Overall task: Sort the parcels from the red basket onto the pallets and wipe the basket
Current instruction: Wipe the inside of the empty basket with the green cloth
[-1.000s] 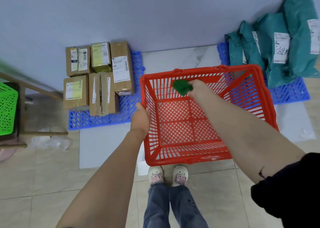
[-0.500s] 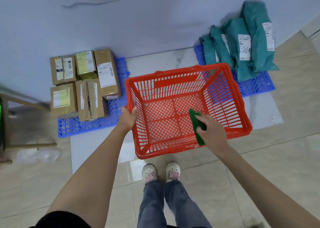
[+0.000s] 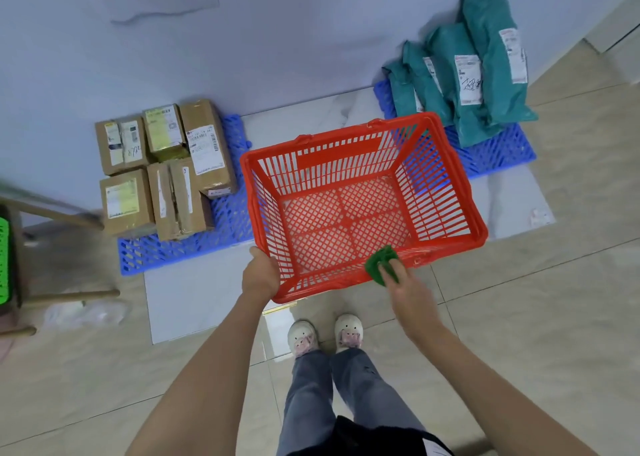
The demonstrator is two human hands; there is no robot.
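Gripping one red basket (image 3: 363, 150) left-handed (image 3: 260, 277), your right fingers (image 3: 393, 270) pinch one green cloth (image 3: 380, 261), now moved to the near rim; five boxes (image 3: 162, 171), four bags (image 3: 464, 74).

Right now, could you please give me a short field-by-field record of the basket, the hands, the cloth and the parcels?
basket: red basket, empty, held above the floor
left hand: left hand grips the basket's near-left corner
right hand: right hand presses the green cloth on the basket's near rim
boxes: cardboard boxes on the left blue pallet
bags: teal mailer bags on the right blue pallet, against the wall
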